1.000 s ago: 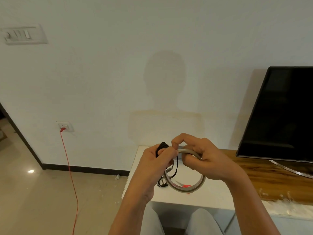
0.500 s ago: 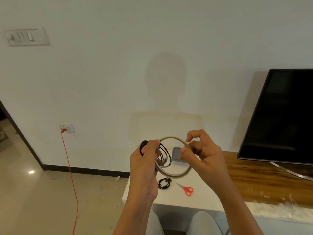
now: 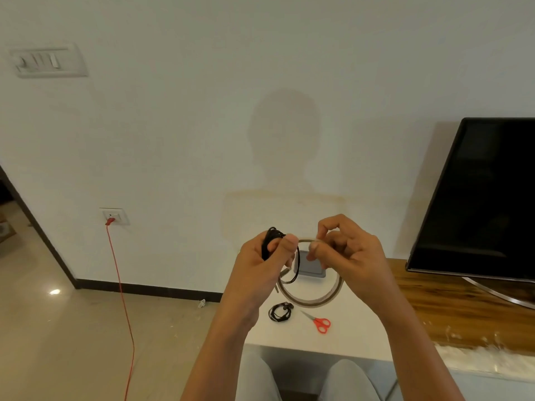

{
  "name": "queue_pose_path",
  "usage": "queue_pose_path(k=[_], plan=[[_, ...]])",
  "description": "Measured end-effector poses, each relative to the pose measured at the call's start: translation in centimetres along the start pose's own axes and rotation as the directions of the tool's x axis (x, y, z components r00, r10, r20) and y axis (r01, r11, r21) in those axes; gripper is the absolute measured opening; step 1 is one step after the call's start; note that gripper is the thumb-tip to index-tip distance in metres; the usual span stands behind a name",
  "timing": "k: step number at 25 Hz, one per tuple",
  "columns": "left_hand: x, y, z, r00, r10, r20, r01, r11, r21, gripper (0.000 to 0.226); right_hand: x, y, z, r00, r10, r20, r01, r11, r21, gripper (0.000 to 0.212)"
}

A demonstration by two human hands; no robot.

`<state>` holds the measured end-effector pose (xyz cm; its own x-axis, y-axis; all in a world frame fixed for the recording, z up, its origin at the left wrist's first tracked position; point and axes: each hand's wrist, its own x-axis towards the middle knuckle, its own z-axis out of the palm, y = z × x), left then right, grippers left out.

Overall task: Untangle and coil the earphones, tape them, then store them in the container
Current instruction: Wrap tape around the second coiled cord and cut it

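Earphones (image 3: 272, 241), coiled, sit gripped in the left hand (image 3: 257, 273) — the right hand (image 3: 347, 256) pinches the tape roll (image 3: 314, 303) just beside them.

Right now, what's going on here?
A person is at the taping step. Their left hand grips coiled black earphones, held up above the white table. Their right hand pinches the top of the tape roll, apparently picking for the tape's end; no strip looks pulled free yet. On the table lie a second earphone bundle, red scissors and a grey container, seen through the roll.
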<state>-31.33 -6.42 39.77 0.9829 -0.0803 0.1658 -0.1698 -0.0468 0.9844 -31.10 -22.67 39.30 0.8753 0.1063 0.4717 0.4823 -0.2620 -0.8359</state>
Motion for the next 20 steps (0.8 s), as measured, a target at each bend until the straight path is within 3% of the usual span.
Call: queue_pose_path(k=[7, 10, 15, 20], plan=[[0.4, -0.6, 0.5, 0.986, 0.005, -0.166, -0.022, 0.995, -0.100, 0.033, 0.2, 0.7, 1.2, 0.972, 0.011, -0.235, 0.000, 0.999, 0.046, 0.018], [0.6, -0.5, 0.2, 0.986, -0.006, -0.168, -0.009, 0.996, -0.089, 0.032, 0.2, 1.2, 1.4, 0.966, 0.007, -0.259, 0.005, 0.999, 0.046, 0.011], [0.4, 0.2, 0.0, 0.998, -0.031, -0.060, 0.034, 0.998, 0.051, 0.021, 0.2, 1.4, 0.9, 0.994, -0.032, -0.101, 0.032, 0.999, -0.007, 0.012], [0.0, -0.3, 0.0, 0.997, 0.072, 0.007, -0.073, 0.988, 0.138, 0.028, 0.2, 0.8, 0.3, 0.996, -0.078, 0.041, 0.080, 0.995, -0.056, 0.010]])
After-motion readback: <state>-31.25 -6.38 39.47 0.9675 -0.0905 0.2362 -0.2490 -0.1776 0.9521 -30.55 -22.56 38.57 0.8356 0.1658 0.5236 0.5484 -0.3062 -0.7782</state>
